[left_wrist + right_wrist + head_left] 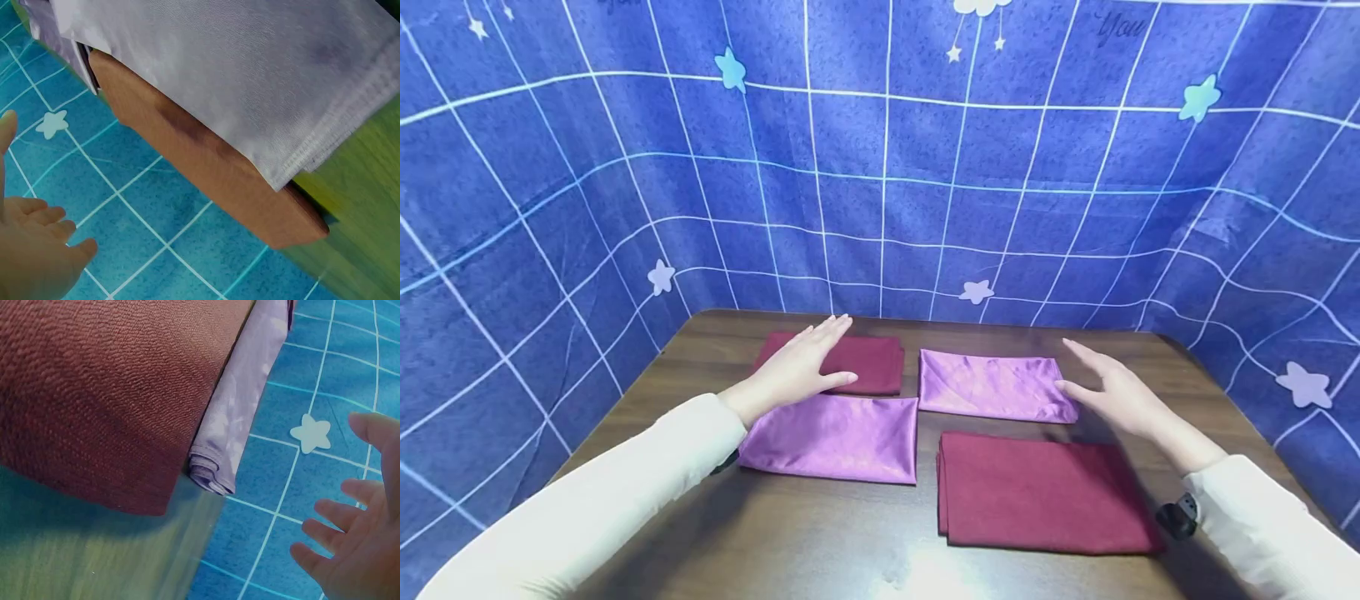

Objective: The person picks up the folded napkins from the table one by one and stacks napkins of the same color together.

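Four folded cloths would be miscounted, so by place: a dark red folded cloth (868, 367) lies at the back left, with a shiny purple folded cloth (842, 442) in front of it. At the back right is another purple folded cloth (992, 385); nearer me lies a larger dark red folded cloth (1045, 496). My left hand (801, 367) hovers over the left pair, fingers extended and thumb apart, holding nothing. My right hand (1120, 392) is raised by the right end of the back purple cloth, fingers extended, also holding nothing.
The cloths lie on a brown wooden table (820, 533). Behind it and at both sides hangs a blue curtain (917, 208) with a white grid and stars. A dark wrist strap (1180, 517) sits at my right sleeve.
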`<state>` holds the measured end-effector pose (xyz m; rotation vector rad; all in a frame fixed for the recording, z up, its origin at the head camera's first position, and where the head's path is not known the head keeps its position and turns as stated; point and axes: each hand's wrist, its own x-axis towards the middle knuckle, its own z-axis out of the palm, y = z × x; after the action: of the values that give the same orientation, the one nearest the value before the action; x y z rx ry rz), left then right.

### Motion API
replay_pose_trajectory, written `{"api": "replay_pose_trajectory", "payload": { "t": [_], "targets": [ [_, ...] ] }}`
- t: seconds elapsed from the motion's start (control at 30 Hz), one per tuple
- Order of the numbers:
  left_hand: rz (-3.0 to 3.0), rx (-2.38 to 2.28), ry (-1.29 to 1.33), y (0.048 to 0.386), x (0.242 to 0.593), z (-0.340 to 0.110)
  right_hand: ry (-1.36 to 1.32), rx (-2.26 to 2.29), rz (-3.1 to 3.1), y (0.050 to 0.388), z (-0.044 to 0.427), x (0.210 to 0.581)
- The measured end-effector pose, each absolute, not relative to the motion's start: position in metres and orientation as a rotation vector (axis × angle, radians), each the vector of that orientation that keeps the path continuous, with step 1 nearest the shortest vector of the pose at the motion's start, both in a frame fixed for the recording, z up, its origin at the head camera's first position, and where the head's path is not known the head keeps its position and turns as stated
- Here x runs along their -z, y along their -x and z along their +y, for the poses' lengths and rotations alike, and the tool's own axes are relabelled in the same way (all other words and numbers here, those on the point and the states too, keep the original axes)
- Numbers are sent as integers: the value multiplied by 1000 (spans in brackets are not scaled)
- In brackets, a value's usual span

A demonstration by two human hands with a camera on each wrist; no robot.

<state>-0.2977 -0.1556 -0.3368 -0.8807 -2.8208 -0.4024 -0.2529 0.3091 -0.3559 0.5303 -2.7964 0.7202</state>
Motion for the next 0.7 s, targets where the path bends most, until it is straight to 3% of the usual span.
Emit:
{"api": "replay_pose_trajectory", "payload": {
  "t": [0.7],
  "targets": [
    [-2914, 633, 908, 308, 349, -125, -361, -801, -2868, 263, 317, 364]
  ]
}}
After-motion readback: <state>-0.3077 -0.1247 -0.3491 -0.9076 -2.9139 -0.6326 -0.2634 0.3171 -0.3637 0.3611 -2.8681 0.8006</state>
